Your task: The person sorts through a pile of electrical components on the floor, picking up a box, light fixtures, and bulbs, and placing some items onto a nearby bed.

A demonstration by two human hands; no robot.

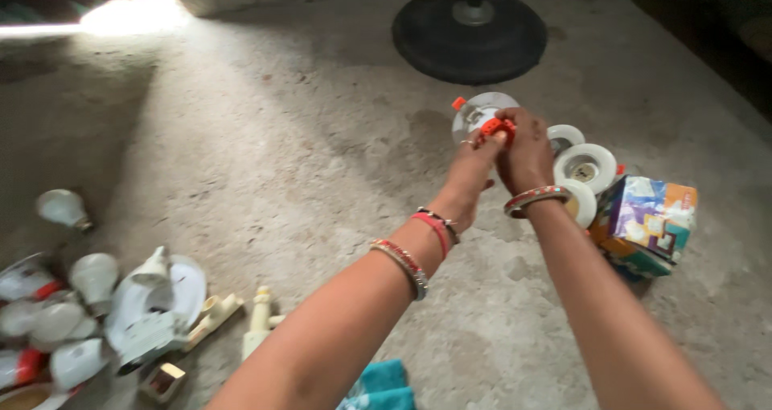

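I have both hands out over the floor (322, 153), well ahead of me and close to the fan base (469, 36). The left hand (474, 165) pinches the small red part (498, 127) at its fingertips; the right hand (527, 149) is closed around the same part and steadies the round white fitting (481, 112) behind it. As I judge it, the step goes best with the right hand held firm while the left works the red part gently — no forcing. The fitting is a disc, so I see no long axis; its face tilts up toward me, and I cannot tell the red part's axis. White rings (585, 167) and a box (647, 221) lie just right; bulbs (64, 313) sit far left.
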